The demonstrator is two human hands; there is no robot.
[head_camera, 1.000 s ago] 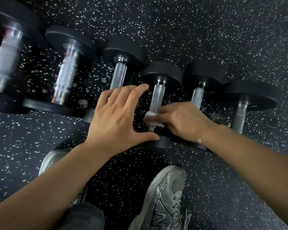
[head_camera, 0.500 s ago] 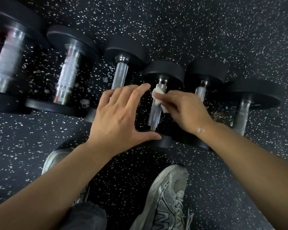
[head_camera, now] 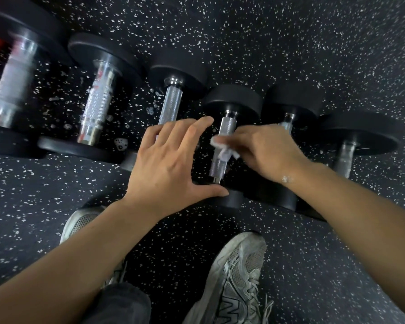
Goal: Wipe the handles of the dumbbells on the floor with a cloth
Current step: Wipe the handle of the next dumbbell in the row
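- Nearest the camera, two grey mesh trainers stand on the black speckled floor (head_camera: 290, 43); the right trainer (head_camera: 234, 284) shows its laces; the left trainer (head_camera: 82, 220) is largely hidden under the left forearm; a dark trouser leg (head_camera: 117, 305) sits at the bottom edge.
- The left hand (head_camera: 166, 164) is spread flat with its fingers open and holds nothing; its thumb points right, the tip touching the near black weight of the fourth dumbbell (head_camera: 222, 146); its fingers lie over the lower handle of the third dumbbell (head_camera: 171, 106).
- The right hand (head_camera: 267, 150) has its fingers closed on a small white cloth (head_camera: 222, 150), pressed against the middle of the fourth dumbbell's knurled steel handle; a pale wet speck shows on the right wrist.
- Six dumbbells lie side by side in a row on the floor, handles running away from the camera; left of the third are a second dumbbell (head_camera: 96, 106) and a large, blurred first dumbbell (head_camera: 12, 90); right of the fourth are a fifth dumbbell (head_camera: 290, 99), its handle mostly hidden behind the right hand, and a sixth dumbbell (head_camera: 358, 134).
- Pale blobs dot the floor between the second and third handles; whether foam or liquid, I cannot tell.
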